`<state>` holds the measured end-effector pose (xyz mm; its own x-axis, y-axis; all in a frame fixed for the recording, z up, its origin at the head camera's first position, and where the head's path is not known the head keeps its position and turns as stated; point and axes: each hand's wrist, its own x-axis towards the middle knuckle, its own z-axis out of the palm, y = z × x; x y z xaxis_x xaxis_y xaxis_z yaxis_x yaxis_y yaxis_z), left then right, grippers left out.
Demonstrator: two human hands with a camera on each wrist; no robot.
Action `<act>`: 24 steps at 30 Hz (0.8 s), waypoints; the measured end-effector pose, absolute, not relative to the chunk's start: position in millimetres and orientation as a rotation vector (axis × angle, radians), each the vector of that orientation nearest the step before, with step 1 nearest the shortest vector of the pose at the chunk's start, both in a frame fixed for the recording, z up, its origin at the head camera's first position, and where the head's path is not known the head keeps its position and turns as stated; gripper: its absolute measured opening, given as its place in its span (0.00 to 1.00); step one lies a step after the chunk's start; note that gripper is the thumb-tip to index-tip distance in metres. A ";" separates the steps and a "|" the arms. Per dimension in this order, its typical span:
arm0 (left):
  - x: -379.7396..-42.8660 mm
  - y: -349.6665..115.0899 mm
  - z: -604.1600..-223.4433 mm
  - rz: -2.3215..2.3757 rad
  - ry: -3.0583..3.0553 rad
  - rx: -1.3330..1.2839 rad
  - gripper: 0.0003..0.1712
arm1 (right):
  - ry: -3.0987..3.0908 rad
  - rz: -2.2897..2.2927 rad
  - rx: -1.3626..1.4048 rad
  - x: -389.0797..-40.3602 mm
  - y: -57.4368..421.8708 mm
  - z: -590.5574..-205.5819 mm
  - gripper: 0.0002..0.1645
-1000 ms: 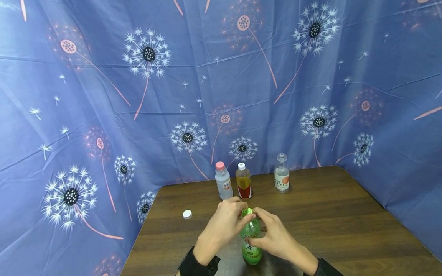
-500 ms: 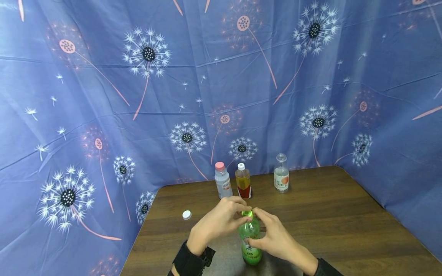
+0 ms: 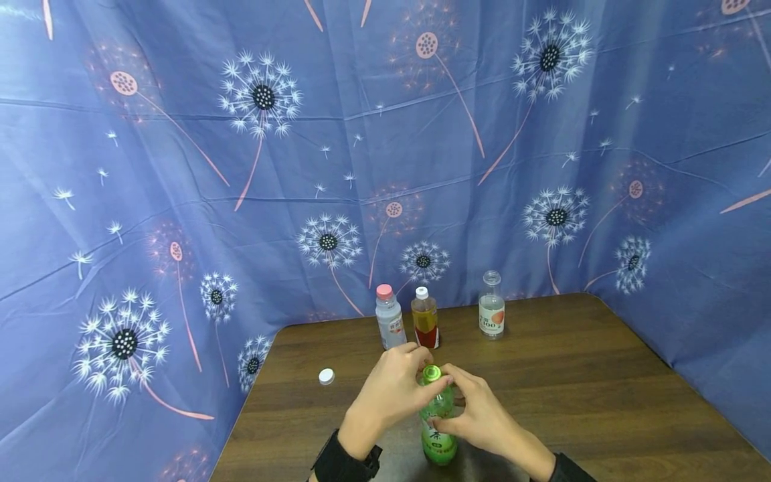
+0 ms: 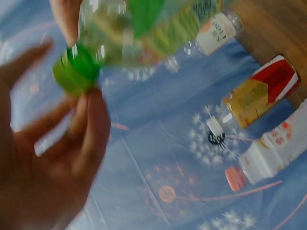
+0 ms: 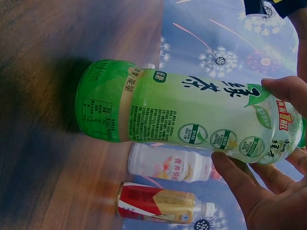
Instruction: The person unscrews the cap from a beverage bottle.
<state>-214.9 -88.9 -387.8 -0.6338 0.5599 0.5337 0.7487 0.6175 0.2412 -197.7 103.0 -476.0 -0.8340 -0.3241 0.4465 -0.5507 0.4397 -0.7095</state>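
A green-tinted tea bottle (image 3: pixel 440 447) with a green cap (image 3: pixel 432 373) stands upright on the table in the head view. My right hand (image 3: pixel 482 416) grips its upper body, thumb on the near side and fingers beyond. In the right wrist view the bottle's label (image 5: pixel 192 112) faces the camera. My left hand (image 3: pixel 394 385) is at the cap. The left wrist view has the left thumb (image 4: pixel 29 62) spread away from the cap, while the fingertips are at its edge. The cap sits on the bottle's neck.
A white bottle with a pink cap (image 3: pixel 390 321), an amber drink bottle with a white cap (image 3: pixel 425 320) and a clear uncapped bottle (image 3: pixel 492 311) stand along the table's back. A loose white cap (image 3: pixel 326 376) lies at left. A blue dandelion-print curtain (image 3: pixel 271 167) hangs behind.
My left hand turned back from its pinch on the green cap, and its thumb now extends past the cap. The right hand and the bottle stayed in place.
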 end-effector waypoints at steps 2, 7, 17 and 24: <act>-209.4 -83.7 -387.5 -0.525 -2.412 -0.906 0.24 | -2.436 1.340 0.771 -197.3 102.7 -475.2 0.35; -202.3 -76.4 -386.1 -0.373 -2.442 -0.754 0.31 | -2.436 1.344 0.751 -196.6 102.0 -474.7 0.37; -204.5 -76.8 -390.0 -0.427 -2.415 -0.865 0.23 | -2.411 1.226 0.754 -197.3 101.6 -476.5 0.40; -206.6 -83.0 -386.2 -0.528 -2.467 -1.008 0.18 | -2.419 1.244 0.759 -197.1 102.5 -474.9 0.40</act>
